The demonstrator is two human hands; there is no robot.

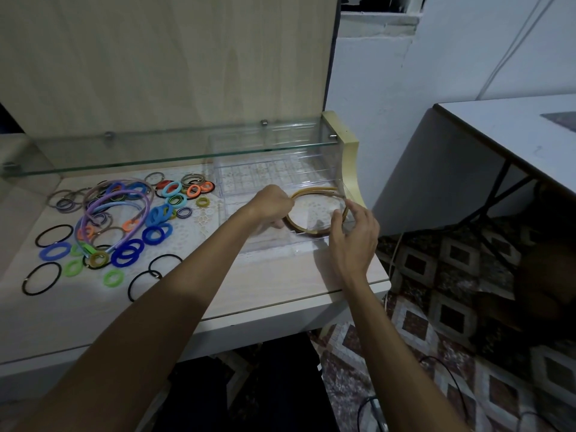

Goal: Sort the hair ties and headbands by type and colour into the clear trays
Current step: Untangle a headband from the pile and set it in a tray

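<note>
Headbands (314,194) in clear tray (274,244) | left grip (271,207) pinching rim | right grip (352,235) fingers curled on end

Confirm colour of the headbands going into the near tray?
Tan and brown headbands, held by both hands in the clear tray; head view.
</note>
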